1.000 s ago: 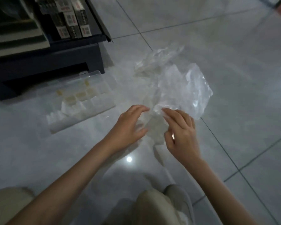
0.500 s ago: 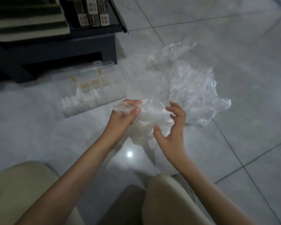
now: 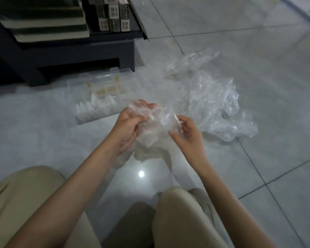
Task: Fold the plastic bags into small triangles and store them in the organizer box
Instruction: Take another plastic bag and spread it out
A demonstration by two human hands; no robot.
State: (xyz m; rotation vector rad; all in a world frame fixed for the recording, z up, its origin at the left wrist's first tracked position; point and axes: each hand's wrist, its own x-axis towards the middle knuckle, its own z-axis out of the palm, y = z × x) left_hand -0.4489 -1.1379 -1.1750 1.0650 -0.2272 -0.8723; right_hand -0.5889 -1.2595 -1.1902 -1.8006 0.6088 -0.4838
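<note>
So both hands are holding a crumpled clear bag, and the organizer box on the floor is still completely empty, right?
Not empty. The head view shows the organizer box already holding folded white triangles in its near row. Both the left hand and right hand do hold the crumpled clear bag.

Floor point(image 3: 240, 33): glossy grey tiles, dark grout lines
Shelf unit point(image 3: 79, 49): dark, low
Boxes point(image 3: 113, 14): upright, labelled
Trousers point(image 3: 25, 203): beige
</note>
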